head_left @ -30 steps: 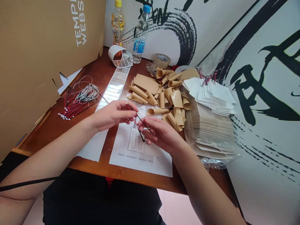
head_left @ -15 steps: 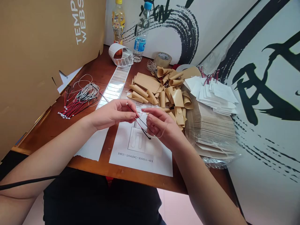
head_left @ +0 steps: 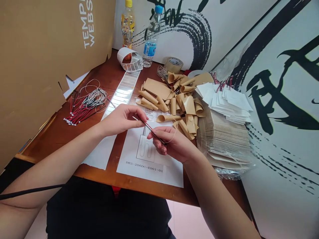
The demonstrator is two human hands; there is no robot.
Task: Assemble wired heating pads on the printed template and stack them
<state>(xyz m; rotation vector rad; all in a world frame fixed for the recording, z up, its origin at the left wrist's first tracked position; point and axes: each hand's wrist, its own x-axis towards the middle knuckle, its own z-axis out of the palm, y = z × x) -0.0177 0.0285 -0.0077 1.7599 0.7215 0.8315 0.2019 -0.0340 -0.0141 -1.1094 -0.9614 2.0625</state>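
Between my two hands runs a thin red-and-black wire lead (head_left: 149,125), slanting down to the right above a printed sheet (head_left: 149,175). My left hand (head_left: 127,117) pinches its upper part between thumb and fingertips. Lower down, my right hand (head_left: 168,137) is closed on the dark end of the same lead. A fine pale thread loops up over the right fingers. To the left, a bundle of similar red and black wire leads (head_left: 77,111) lies on the table with a tangle of pale string (head_left: 96,98).
Curled brown paper pieces (head_left: 173,105) are heaped beyond my right hand. A stack of cards (head_left: 226,139) with white tags (head_left: 228,103) on top stands right. A label roll (head_left: 128,59), two bottles (head_left: 150,46) and a tape roll (head_left: 173,64) are at the back. Cardboard (head_left: 50,49) rises left.
My right hand has moved slightly down and its fingers have closed round the lower end of the wire lead, which now lies straighter. My left hand keeps its pinch.
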